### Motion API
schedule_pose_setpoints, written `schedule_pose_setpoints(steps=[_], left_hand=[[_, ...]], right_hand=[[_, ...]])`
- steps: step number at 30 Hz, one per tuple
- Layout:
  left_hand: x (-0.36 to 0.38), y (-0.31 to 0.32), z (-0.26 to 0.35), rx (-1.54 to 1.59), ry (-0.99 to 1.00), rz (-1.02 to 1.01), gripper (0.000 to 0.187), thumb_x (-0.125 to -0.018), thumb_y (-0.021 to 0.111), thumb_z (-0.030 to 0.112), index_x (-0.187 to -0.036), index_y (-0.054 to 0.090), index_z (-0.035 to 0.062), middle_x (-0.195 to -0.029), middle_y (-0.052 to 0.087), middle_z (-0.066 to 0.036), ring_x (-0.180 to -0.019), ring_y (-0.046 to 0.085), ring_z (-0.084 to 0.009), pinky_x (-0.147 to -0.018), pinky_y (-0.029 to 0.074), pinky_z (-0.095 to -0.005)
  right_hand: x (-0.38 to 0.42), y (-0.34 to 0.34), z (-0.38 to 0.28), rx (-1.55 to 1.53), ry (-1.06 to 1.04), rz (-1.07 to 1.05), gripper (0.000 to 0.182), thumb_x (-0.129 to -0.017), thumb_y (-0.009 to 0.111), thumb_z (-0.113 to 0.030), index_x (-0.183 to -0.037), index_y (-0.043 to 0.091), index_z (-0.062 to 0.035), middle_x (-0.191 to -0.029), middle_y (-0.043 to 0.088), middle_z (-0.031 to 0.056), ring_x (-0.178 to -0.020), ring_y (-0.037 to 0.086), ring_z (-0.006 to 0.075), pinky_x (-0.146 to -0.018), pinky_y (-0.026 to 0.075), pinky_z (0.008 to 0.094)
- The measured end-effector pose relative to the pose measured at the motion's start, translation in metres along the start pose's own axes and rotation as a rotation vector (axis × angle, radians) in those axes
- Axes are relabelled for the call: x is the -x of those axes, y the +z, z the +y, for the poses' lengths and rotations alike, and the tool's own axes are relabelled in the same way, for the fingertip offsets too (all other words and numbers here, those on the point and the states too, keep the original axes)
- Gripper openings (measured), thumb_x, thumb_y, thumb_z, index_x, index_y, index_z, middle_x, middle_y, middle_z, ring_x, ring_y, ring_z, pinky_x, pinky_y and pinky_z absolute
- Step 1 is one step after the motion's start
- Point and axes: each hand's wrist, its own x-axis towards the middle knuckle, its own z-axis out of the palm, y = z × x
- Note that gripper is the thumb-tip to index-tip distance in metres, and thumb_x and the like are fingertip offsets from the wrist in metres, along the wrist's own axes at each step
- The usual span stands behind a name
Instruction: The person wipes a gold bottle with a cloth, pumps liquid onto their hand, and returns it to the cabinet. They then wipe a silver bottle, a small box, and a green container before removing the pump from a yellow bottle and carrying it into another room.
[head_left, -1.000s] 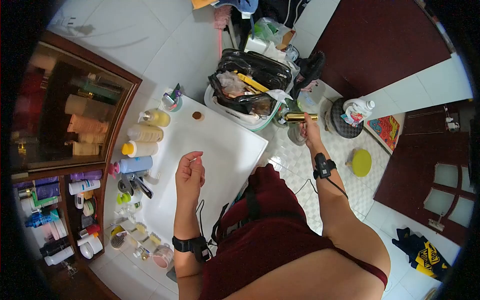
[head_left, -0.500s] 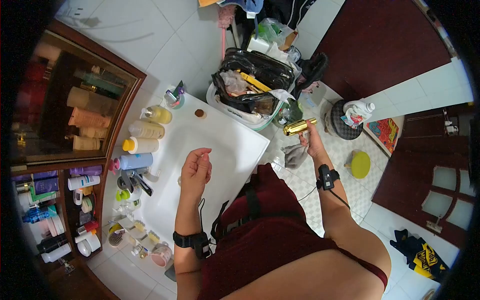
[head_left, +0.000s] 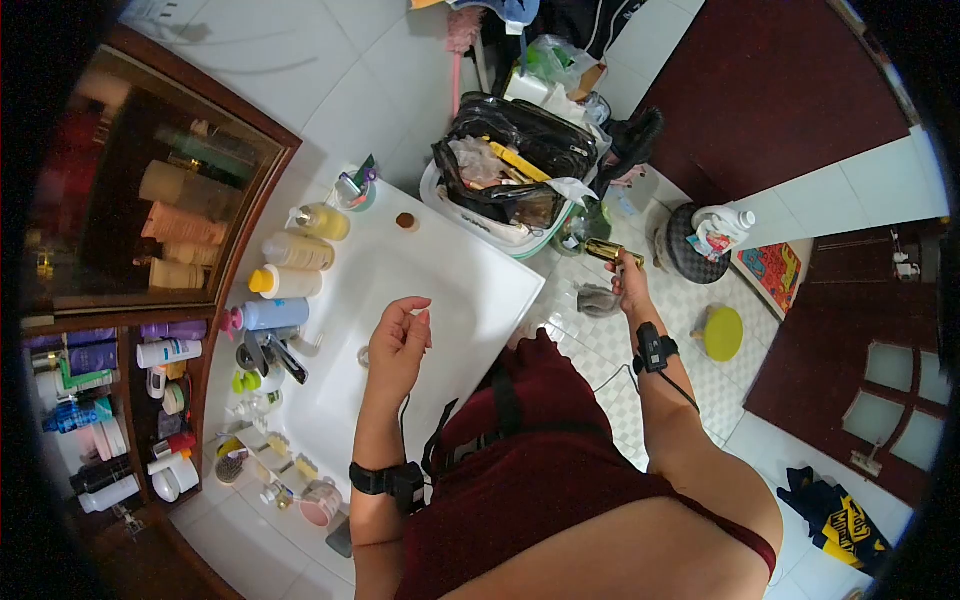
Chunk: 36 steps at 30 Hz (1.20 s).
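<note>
My right hand (head_left: pixel 632 287) is wrapped around one end of a shiny gold tube (head_left: pixel 612 253), held out over the tiled floor beside the sink. The tube's far end points toward the bin area. Over the white sink (head_left: pixel 470 270), my left hand (head_left: pixel 400 345) is bent upward with its fingers curled in and the thumb alongside. Nothing shows in it, though its palm is partly hidden. A grey cloth-like thing (head_left: pixel 598 300) lies below my right hand, blurred.
Bottles, among them a blue pump bottle (head_left: pixel 275 314), line the sink's back ledge by the faucet (head_left: pixel 285 358). A basket with an open black bag (head_left: pixel 520 150) stands at its far end. A yellow-green stool (head_left: pixel 722 333) and a detergent jug (head_left: pixel 722 232) stand right.
The gold tube has turned and now looks shorter and darker. My right hand has shifted slightly down, and the left hand slightly right. The view has moved a little.
</note>
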Motion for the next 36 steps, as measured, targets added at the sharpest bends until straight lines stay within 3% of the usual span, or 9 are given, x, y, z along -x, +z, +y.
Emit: schedule_pose_setpoints(steps=[6,12,24,27,33,36], left_hand=[[0.001,0.001,-0.001,-0.020,0.009,0.004,0.020,-0.094,0.052,0.022,-0.108,0.055,0.0081,-0.064,0.046,0.004,-0.053,0.036,-0.0024,-0.047,0.028,-0.0174],[-0.001,0.004,-0.002,0.006,-0.006,-0.004,0.020,-0.094,0.052,0.022,-0.109,0.055,0.0080,-0.064,0.046,0.004,-0.053,0.036,-0.0022,-0.047,0.028,-0.0173],[0.003,0.007,-0.003,-0.007,-0.017,0.012,0.021,-0.094,0.052,0.023,-0.109,0.055,0.0082,-0.064,0.046,0.004,-0.053,0.036,-0.0022,-0.047,0.028,-0.0171],[0.005,0.009,0.005,0.014,-0.087,0.012,0.019,-0.093,0.052,0.015,-0.108,0.055,0.0036,-0.066,0.048,0.003,-0.061,0.044,-0.0042,-0.056,0.035,-0.0180],[0.007,0.009,0.005,0.009,-0.071,0.004,0.019,-0.094,0.052,0.016,-0.108,0.054,0.0035,-0.066,0.048,0.003,-0.061,0.045,-0.0045,-0.056,0.036,-0.0181],[0.006,0.011,-0.001,-0.009,-0.006,0.003,0.021,-0.095,0.051,0.023,-0.109,0.055,0.0075,-0.064,0.046,0.004,-0.052,0.035,-0.0024,-0.047,0.027,-0.0175]], right_hand=[[-0.010,-0.008,0.011,-0.032,0.045,0.039,0.033,-0.084,0.060,-0.037,-0.103,0.059,-0.0100,-0.072,0.060,0.0039,-0.045,0.041,0.0071,-0.037,0.029,0.0221],[-0.018,-0.012,0.012,-0.006,0.044,0.087,0.037,-0.085,0.059,-0.042,-0.105,0.055,-0.0114,-0.075,0.060,0.0029,-0.047,0.038,0.0065,-0.040,0.028,0.0212],[-0.022,-0.014,0.006,-0.114,0.039,-0.036,0.038,-0.088,0.050,-0.049,-0.100,0.053,-0.0135,-0.074,0.057,0.0031,-0.045,0.037,0.0063,-0.039,0.028,0.0202],[-0.030,-0.016,0.009,-0.108,0.046,-0.034,0.039,-0.088,0.049,-0.050,-0.101,0.052,-0.0134,-0.079,0.057,0.0043,-0.045,0.037,0.0057,-0.039,0.027,0.0196],[-0.021,-0.001,-0.018,-0.068,-0.027,-0.077,0.043,-0.086,0.056,-0.050,-0.107,0.050,-0.0128,-0.087,0.056,0.0063,-0.045,0.037,0.0060,-0.039,0.028,0.0194],[-0.041,-0.008,-0.013,-0.073,0.026,-0.036,0.045,-0.086,0.058,-0.048,-0.107,0.050,-0.0097,-0.084,0.056,0.0060,-0.046,0.038,0.0058,-0.039,0.029,0.0192]])
